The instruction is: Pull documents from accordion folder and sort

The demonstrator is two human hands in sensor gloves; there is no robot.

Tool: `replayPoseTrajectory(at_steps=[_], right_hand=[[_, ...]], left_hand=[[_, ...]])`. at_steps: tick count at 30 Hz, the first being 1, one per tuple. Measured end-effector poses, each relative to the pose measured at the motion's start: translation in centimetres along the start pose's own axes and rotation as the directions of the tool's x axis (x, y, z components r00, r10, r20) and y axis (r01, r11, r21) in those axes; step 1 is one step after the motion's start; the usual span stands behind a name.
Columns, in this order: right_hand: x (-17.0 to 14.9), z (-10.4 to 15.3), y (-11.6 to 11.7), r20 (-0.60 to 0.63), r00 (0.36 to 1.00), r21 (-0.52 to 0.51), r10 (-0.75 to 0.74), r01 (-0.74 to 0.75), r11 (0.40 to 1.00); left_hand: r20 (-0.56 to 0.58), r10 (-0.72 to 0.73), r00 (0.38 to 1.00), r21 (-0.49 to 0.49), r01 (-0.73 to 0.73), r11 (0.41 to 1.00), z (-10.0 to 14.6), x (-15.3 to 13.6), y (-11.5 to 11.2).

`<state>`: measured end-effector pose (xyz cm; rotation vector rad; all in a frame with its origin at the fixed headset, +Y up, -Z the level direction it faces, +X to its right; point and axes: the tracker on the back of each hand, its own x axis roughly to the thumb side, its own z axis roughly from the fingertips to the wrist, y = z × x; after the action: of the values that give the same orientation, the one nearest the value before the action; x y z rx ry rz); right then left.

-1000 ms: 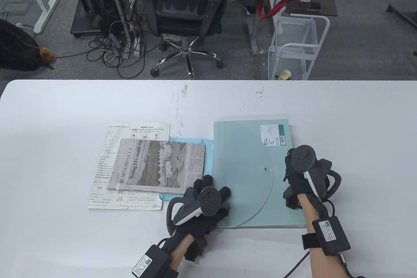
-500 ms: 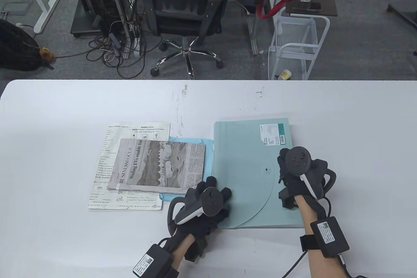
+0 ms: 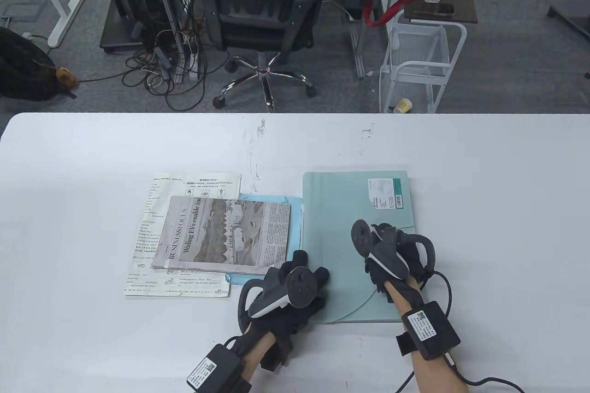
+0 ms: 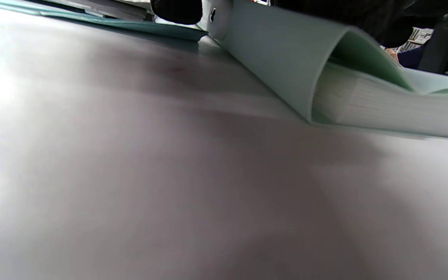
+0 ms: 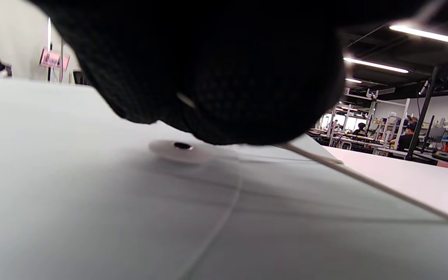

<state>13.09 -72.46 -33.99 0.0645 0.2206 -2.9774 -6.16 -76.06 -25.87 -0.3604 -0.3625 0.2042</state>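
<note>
The teal accordion folder [image 3: 341, 208] lies flat on the table right of centre, its round flap down. My left hand [image 3: 295, 280] rests with spread fingers on the folder's near left corner. In the left wrist view the folder's cover [image 4: 286, 54] curves over a stack of white papers [image 4: 368, 105]. My right hand [image 3: 387, 257] lies on the flap, tilted onto its side; its fingers are hidden. In the right wrist view the glove [image 5: 208, 70] hangs just above the flap's snap button [image 5: 179, 147]. A folded newspaper [image 3: 226, 236] lies on a printed sheet [image 3: 152, 222] and a blue sheet [image 3: 239, 278], left of the folder.
The white table [image 3: 92, 158] reaches past the papers on all sides. An office chair [image 3: 262, 10] and a white wire cart [image 3: 419, 66] stand on the floor beyond the far edge.
My right hand has moved left from the folder's right edge onto the flap by the snap button and rolled onto its side. My left hand has stayed on the folder's corner.
</note>
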Motion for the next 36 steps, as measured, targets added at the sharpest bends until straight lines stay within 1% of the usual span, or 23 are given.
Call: replayPoseTrajectory(at_steps=[4,10,15,20,22,23,25,30,34,36], right_hand=[[0.5,-0.6,0.4,-0.002,0.999,0.057,0.037,-0.037,0.998],[0.5,-1.3,0.8,-0.006,1.0,0.112,0.03,-0.029,0.993],[0.8,-1.3,0.8,0.044,0.999,0.14,0.019,-0.025,0.99],[0.9,-1.1,0.7,0.103,0.995,0.148,0.011,-0.026,0.989],[0.9,-1.1,0.8,0.107,0.994,0.176,0.02,-0.039,0.984],[0.9,-1.1,0.8,0.105,0.994,0.21,0.024,-0.046,0.977],[0.9,-1.2,0.9,0.113,0.994,0.237,0.003,-0.03,0.971],[0.6,-1.6,0.6,0.074,0.997,0.338,-0.031,0.004,0.941],[0.3,-2.2,0.6,0.033,0.997,0.358,-0.065,0.049,0.933],[0.1,-2.4,0.6,0.009,0.997,0.344,-0.071,0.064,0.937]], left_hand=[[0.009,-0.017,1.0,0.007,0.016,1.0,0.0,0.1,0.0],[0.016,0.003,1.0,-0.003,-0.003,1.0,-0.1,0.0,0.0],[0.019,0.009,1.0,-0.007,-0.009,1.0,-0.1,0.0,-0.1],[0.018,-0.024,1.0,0.005,0.024,1.0,-0.1,0.3,-0.1],[0.019,-0.023,1.0,0.005,0.023,1.0,-0.1,0.3,-0.1],[0.02,-0.019,1.0,0.003,0.019,1.0,-0.1,0.3,-0.1],[0.022,-0.008,1.0,0.004,0.008,1.0,-0.1,0.2,-0.1],[0.023,-0.009,1.0,0.003,0.009,1.0,-0.1,0.3,-0.1],[0.024,-0.006,1.0,0.001,0.005,1.0,-0.1,0.2,-0.1],[0.024,-0.001,1.0,0.0,0.001,1.0,-0.1,0.2,-0.1]])
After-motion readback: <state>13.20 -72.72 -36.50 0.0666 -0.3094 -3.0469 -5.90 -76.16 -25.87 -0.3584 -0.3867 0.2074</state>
